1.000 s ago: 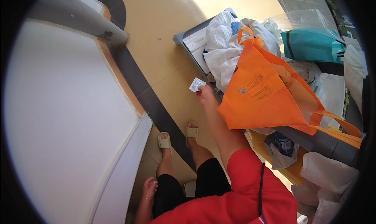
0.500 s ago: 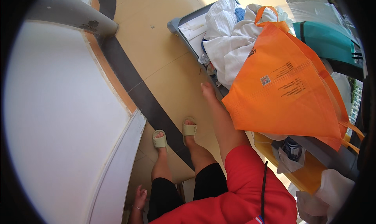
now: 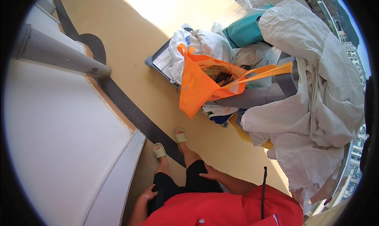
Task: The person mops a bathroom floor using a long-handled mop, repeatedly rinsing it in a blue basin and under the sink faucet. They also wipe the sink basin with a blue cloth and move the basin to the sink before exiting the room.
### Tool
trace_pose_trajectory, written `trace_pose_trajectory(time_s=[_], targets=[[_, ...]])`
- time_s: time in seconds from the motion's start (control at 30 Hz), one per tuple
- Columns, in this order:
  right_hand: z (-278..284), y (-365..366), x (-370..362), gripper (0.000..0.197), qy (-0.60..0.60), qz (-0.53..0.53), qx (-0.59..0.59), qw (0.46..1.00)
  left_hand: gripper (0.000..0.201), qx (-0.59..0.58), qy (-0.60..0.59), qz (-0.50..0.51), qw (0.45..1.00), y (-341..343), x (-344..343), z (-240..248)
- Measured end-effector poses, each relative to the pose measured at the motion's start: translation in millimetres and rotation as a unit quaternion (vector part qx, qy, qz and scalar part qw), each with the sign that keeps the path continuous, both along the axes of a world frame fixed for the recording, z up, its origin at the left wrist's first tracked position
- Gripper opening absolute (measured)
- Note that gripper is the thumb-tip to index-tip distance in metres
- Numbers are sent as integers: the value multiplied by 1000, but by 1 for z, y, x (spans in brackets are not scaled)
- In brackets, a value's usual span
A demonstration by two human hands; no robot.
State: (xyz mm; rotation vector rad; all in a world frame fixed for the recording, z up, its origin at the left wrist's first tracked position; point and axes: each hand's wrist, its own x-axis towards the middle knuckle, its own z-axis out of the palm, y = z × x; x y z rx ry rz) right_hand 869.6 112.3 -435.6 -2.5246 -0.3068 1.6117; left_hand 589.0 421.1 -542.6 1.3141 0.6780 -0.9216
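Note:
My right hand (image 3: 211,173) lies on the right leg of my black shorts (image 3: 199,178), fingers stretched out and nothing held. Against the left side of the shorts rests my left hand (image 3: 149,192), a thin bracelet at its wrist; its fingers lie along the cloth, also without an object. Ahead to the right, apart from both hands, an orange bag (image 3: 197,86) hangs by its straps at a grey cart (image 3: 252,96). The bag's mouth shows, with mixed items inside that I cannot make out.
White cloths (image 3: 211,44) and a teal bag (image 3: 246,28) are heaped on the cart. A large white sheet (image 3: 316,80) drapes over its near right side, by a yellow part (image 3: 241,129). On the left stand a white wall (image 3: 59,135) and a grey pipe (image 3: 67,54).
My right hand has drawn back from beside the cart onto my thigh, and my left hand has come against the shorts. The view has shifted, showing the orange bag's mouth and the draped sheet.

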Motion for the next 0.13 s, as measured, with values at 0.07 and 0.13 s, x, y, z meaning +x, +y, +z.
trace_pose_trajectory(time_s=[0.07, 0.13], targets=[[29, -8, -24, 99, 26, 8, -10, 1000, 68, 14, 6, 20, 1000, 20, -18, 30], [54, -14, -37, 91, 28, -1, 11, 1000, 64, 56, 16, 18, 998, 45, -55, 70]])
